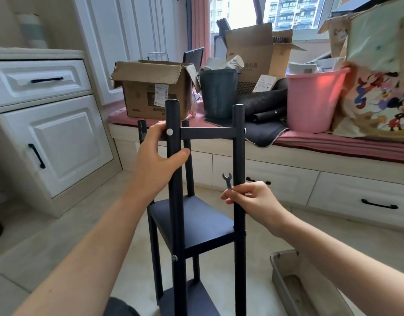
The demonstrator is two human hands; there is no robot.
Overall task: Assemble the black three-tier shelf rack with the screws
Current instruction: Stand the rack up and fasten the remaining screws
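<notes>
The black shelf rack (196,222) stands upright on the floor in front of me, with its middle shelf and bottom shelf in view and the top shelf seen edge-on. A silver screw head (169,132) shows on the near left post at the top shelf. My left hand (157,153) grips that post and the top shelf's left edge. My right hand (253,197) pinches a small black wrench (227,180) beside the near right post (239,156). A second screw (174,257) sits lower on the left post.
A grey tray (285,281) lies on the floor at the lower right. Behind the rack a window bench holds a cardboard box (150,92), a dark bin (218,94) and a pink bucket (315,101). White cabinets (48,124) stand to the left.
</notes>
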